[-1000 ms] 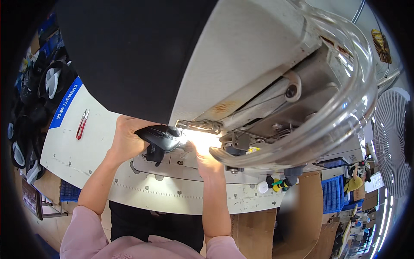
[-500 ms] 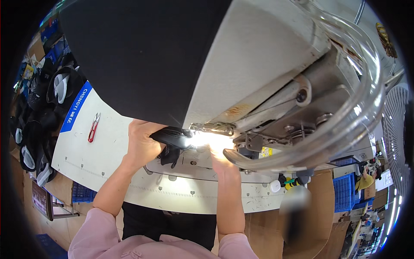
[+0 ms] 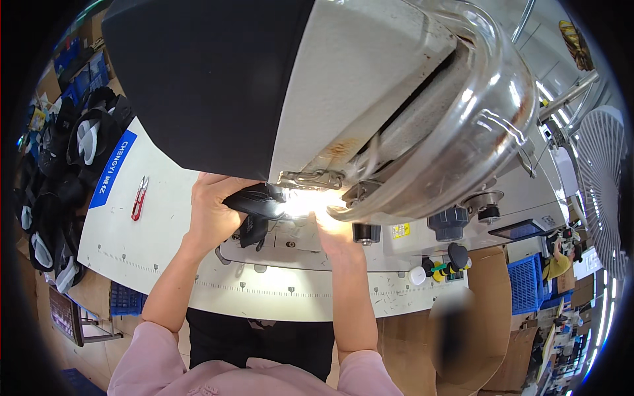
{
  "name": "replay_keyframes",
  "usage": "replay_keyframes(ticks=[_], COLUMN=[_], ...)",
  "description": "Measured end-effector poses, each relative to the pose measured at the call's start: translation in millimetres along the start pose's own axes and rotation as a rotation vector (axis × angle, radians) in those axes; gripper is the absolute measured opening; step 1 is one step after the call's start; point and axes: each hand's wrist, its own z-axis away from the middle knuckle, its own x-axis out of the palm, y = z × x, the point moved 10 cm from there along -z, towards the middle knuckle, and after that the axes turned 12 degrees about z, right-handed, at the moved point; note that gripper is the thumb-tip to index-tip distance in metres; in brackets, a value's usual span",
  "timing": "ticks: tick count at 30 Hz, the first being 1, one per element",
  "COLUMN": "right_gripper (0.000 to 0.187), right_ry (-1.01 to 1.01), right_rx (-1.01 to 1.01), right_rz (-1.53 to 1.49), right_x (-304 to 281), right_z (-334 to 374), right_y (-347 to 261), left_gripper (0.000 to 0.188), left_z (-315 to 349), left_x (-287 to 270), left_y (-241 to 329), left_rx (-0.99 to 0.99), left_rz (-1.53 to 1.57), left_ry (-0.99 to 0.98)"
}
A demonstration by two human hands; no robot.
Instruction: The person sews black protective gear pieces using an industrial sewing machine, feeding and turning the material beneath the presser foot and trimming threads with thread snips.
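Note:
My left hand (image 3: 212, 210) is closed around the edge of a black, slightly glossy sewn piece (image 3: 256, 203). A darker black flap (image 3: 253, 231) hangs from that piece towards me. The piece runs right into a bright patch of light under the head of a sewing machine (image 3: 360, 72). My right hand (image 3: 335, 234) reaches in from the near side to the same lit spot. Glare washes out its fingers, so what they touch or hold is hidden. The needle area cannot be made out either.
Red-handled thread snips (image 3: 140, 199) lie on the white table (image 3: 165, 251) at the left. Black pieces with pale pads (image 3: 66, 178) are heaped beyond. A white lid (image 3: 417, 275) and small spools stand right, near a cardboard box (image 3: 485, 317). A clear curved guard (image 3: 522, 99) juts from the machine.
The view has shifted, so the machine head appears further left and more of its right side shows. Both hands keep their places at the lit spot, the left still gripping the black piece.

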Motion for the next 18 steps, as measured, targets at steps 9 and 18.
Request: replay_keyframes(ticks=[9,18], right_gripper=[0.025,0.019], right_ry=[-0.056,0.0], right_rx=[-0.168,-0.456], right_rz=[1.183,1.329], right_x=[-36,-22], right_z=[-7,-7], right_y=[20,19], left_gripper=[0.04,0.031], left_z=[23,16], left_x=[3,4], left_y=[46,30], left_rx=[0.164,0.146], left_rz=[-0.09,-0.042], left_ry=[-0.038,-0.049])
